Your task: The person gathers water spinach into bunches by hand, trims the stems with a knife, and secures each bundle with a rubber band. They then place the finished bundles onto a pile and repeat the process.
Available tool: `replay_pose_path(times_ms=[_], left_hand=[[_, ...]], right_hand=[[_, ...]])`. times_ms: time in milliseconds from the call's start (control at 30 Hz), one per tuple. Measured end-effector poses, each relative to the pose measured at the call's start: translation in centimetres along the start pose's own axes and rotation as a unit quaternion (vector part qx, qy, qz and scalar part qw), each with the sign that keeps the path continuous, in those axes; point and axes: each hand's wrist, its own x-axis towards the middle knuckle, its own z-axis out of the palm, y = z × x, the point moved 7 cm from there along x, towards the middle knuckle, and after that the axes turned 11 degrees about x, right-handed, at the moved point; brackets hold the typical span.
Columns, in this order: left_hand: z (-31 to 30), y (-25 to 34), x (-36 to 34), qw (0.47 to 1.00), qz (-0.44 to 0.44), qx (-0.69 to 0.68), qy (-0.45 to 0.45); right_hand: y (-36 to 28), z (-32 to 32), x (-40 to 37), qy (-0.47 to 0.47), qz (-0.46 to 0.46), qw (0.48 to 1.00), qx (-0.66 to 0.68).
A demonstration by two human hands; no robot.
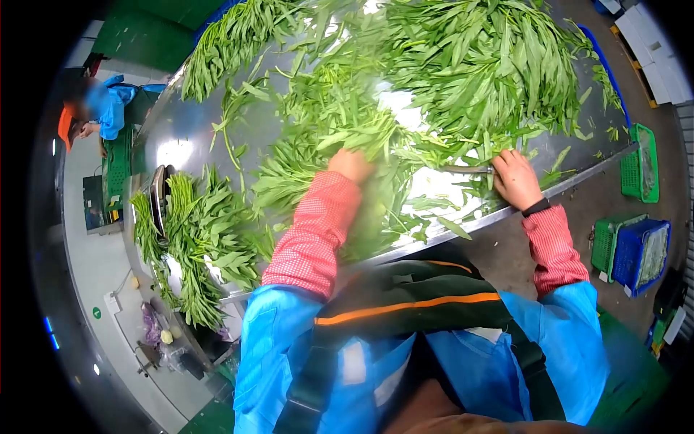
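Note:
My left hand is closed on a bunch of leafy greens, long-leaved like water spinach; its fingers are partly hidden by leaves. In my right hand, near the table's front edge, is a knife with its blade pointing left toward the bunch. Cut stems and loose leaves lie on a white surface between my hands. Beyond the knife rises a large heap of the same greens. All of this rests on a metal table.
Bundled greens lie at the table's left end. Another person in blue stands beyond the left side. On the floor at right are a green basket, a blue crate and white boxes.

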Motion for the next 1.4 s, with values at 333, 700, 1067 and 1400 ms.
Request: replay_pose_path(times_ms=[333, 700, 1067, 1400], left_hand=[[-1.2, 0.5, -1.1, 0.999, 0.01, -0.022, -0.032], [0.3, 0.3, -0.6, 0.996, 0.02, -0.075, 0.033], [1.4, -0.8, 0.1, 0.988, -0.068, -0.133, 0.026], [-12.5, -11.4, -6.6, 0.677, -0.065, -0.71, 0.182]], right_hand=[[-7.2, 7.5, 2.3, -0.044, 0.185, 0.801, 0.568], [-10.4, 10.8, 9.1, -0.069, 0.125, 0.98, 0.138], [-7.6, 13.3, 0.8, -0.075, 0.156, 0.979, 0.106], [-6.8, 3.3, 1.7, -0.003, 0.085, 0.996, -0.013]])
